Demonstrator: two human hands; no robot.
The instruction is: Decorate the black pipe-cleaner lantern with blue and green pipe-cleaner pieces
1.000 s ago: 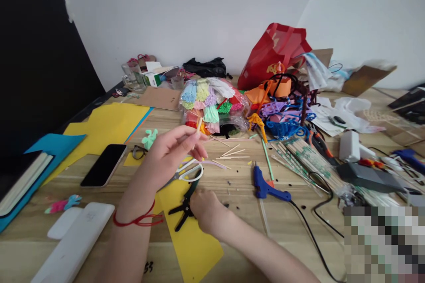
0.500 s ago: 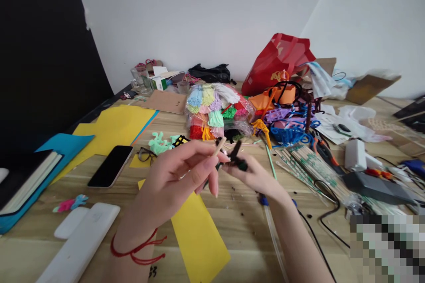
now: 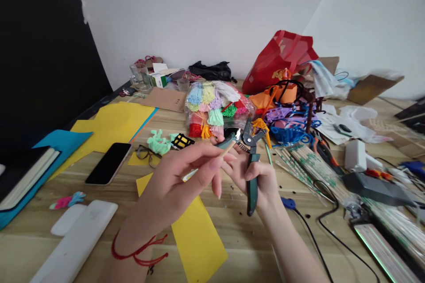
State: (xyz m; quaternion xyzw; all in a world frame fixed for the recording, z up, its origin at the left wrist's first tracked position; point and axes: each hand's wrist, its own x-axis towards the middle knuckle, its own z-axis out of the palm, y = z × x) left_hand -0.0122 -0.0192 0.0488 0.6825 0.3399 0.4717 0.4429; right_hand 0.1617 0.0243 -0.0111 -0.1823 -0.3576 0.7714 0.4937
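A short wooden stick (image 3: 228,147) is pinched between the thumb and fingers of my left hand (image 3: 186,177), its free end pointing up and right. My right hand (image 3: 262,181) is wrapped round dark green pliers (image 3: 252,185), whose black jaws point up and whose spring shows between the handles. The two hands are close together, fingertips almost meeting, and the stick's tip is beside the pliers. Below them a yellow paper strip (image 3: 199,239) lies on the wooden table (image 3: 245,247). A red string bracelet circles my left wrist.
A phone (image 3: 109,163), glasses (image 3: 146,152) and yellow sheets (image 3: 116,124) lie left. Bagged coloured pipe cleaners (image 3: 215,106) are behind the hands. To the right are a red bag (image 3: 280,59), orange-handled pliers (image 3: 323,152), bundled sticks (image 3: 312,168) and black cables (image 3: 308,234).
My right hand has turned, bringing the pliers upright and into clear view. My left hand has shifted slightly right, still pinching the stick.
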